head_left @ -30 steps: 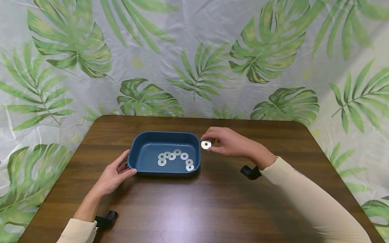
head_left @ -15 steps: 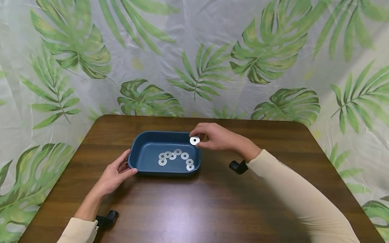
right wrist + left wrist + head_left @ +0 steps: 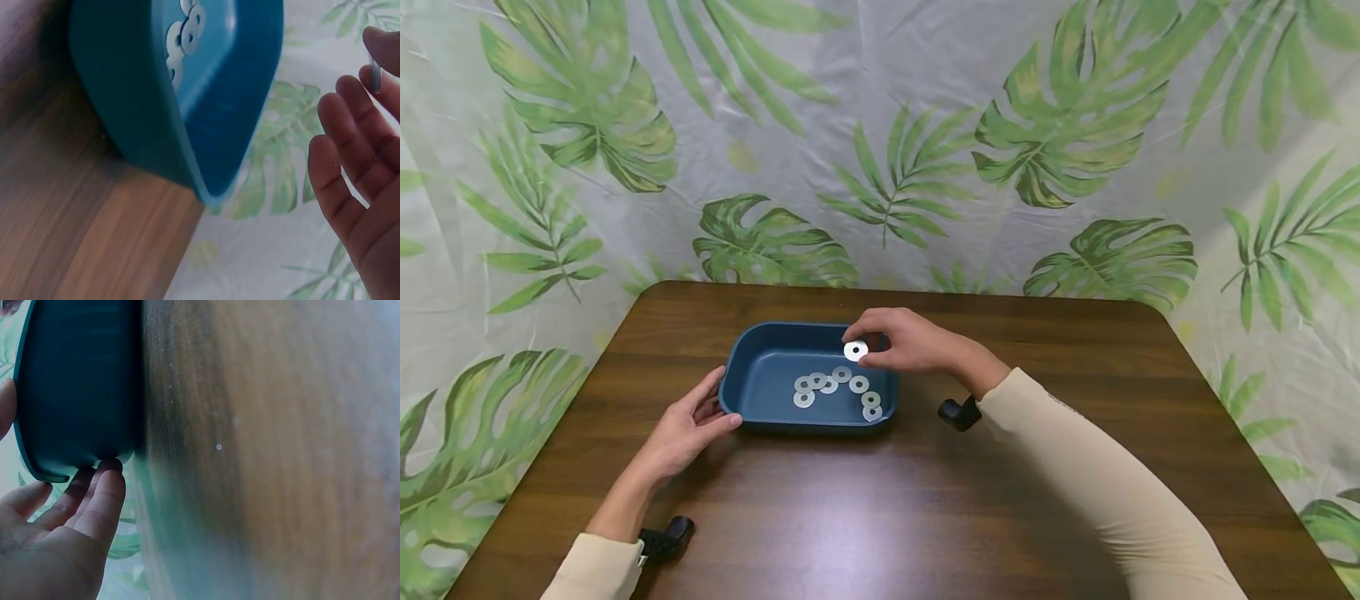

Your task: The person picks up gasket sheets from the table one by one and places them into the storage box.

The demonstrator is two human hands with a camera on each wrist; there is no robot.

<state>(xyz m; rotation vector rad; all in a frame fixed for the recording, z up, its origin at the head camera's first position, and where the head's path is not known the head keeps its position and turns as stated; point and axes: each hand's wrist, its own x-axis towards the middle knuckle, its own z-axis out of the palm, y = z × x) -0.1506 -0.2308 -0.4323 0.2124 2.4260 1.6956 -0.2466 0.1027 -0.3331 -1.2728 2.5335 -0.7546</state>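
Note:
A blue rectangular dish (image 3: 767, 367) stands on the wooden table, seen in all three views. Several flat metal washers (image 3: 800, 401) lie on its floor, some overlapping, mostly toward the middle and right. My left hand (image 3: 679, 440) holds the dish's left end, thumb at the front corner of the rim and fingers along the outer wall. Over the dish's back right part, my right hand (image 3: 913, 340) pinches one more washer (image 3: 849, 352) between thumb and fingers. That washer shows edge-on in the right wrist view, above the rim, and the other fingers are loosely spread.
The brown wooden table (image 3: 820, 525) extends around the dish on every side. Behind it hangs a pale cloth (image 3: 925, 250) printed with green leaves. A black wrist camera (image 3: 958, 413) sits under the right wrist, another black camera (image 3: 668, 540) at the left.
My right hand has moved left with the pinched washer, from beside the dish's right rim to over its inside. The left hand and the washers in the dish have stayed put.

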